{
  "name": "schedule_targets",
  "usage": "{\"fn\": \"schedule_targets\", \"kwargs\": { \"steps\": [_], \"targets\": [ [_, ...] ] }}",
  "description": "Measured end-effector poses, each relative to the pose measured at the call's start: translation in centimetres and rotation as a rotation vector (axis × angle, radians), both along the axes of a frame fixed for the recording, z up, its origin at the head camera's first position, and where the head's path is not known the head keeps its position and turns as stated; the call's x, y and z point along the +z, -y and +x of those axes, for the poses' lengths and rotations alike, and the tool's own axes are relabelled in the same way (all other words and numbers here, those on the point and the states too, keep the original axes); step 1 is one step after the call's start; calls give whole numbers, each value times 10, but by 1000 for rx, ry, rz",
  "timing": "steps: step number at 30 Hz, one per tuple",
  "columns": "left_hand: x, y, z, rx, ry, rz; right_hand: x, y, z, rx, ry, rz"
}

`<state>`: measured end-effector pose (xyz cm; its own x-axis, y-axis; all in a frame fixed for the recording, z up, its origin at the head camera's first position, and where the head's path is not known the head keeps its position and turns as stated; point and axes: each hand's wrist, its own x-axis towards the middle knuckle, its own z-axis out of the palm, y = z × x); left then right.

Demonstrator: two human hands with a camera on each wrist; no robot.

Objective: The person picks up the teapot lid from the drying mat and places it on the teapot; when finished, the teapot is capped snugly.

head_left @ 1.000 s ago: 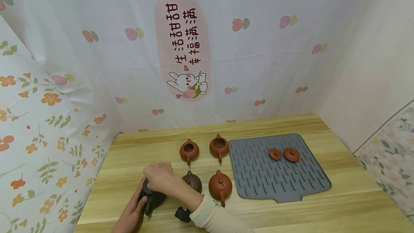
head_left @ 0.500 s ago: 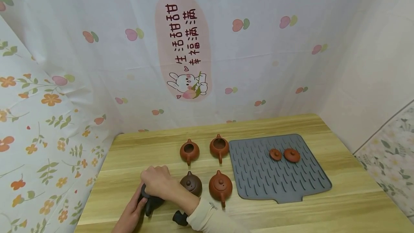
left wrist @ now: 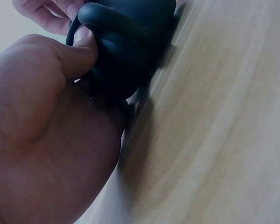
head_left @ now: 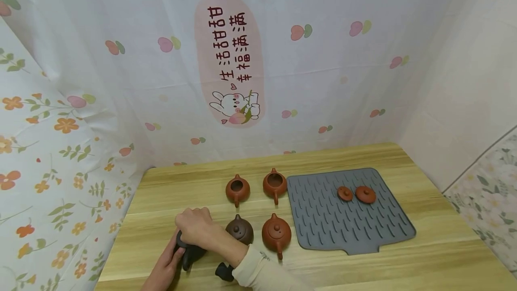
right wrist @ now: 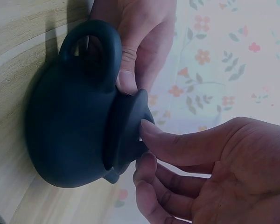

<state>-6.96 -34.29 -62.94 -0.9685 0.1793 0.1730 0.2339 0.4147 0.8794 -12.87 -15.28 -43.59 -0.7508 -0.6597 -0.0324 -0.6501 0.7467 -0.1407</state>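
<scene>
A black teapot (head_left: 196,254) stands at the table's left front, its looped handle toward the person. My left hand (head_left: 166,260) grips the pot's side; the right wrist view shows that thumb beside the rim, close to the handle. From above, my right hand (head_left: 197,226) pinches the knob of the black lid (right wrist: 129,128) between thumb and fingers. The lid lies over the pot's mouth, a little tilted, with a thin gap along part of its edge. In the head view the right hand hides most of it.
Right of the hands stand a dark brown lidded teapot (head_left: 239,229) and a reddish lidded teapot (head_left: 276,233). Behind them are two lidless reddish teapots (head_left: 237,191). A grey mat (head_left: 323,219) bears two reddish lids (head_left: 365,194). A black device (head_left: 224,272) sits at the right wrist.
The right hand has shifted slightly left over the black teapot, uncovering more of the dark brown teapot. Over the last half second, both hands hold nearly still.
</scene>
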Motion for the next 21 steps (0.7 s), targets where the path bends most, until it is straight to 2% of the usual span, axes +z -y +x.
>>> {"fn": "schedule_targets", "kwargs": {
  "steps": [6,13,21],
  "targets": [
    [-2,0,-1,19,26,-31,-2,0,-2,3,7,-5],
    [2,-1,-3,-27,-27,6,-2,-1,-4,-6,10,5],
    [7,-2,-2,-45,5,26,-3,-3,-5,-9,41,-4]
  ]
}}
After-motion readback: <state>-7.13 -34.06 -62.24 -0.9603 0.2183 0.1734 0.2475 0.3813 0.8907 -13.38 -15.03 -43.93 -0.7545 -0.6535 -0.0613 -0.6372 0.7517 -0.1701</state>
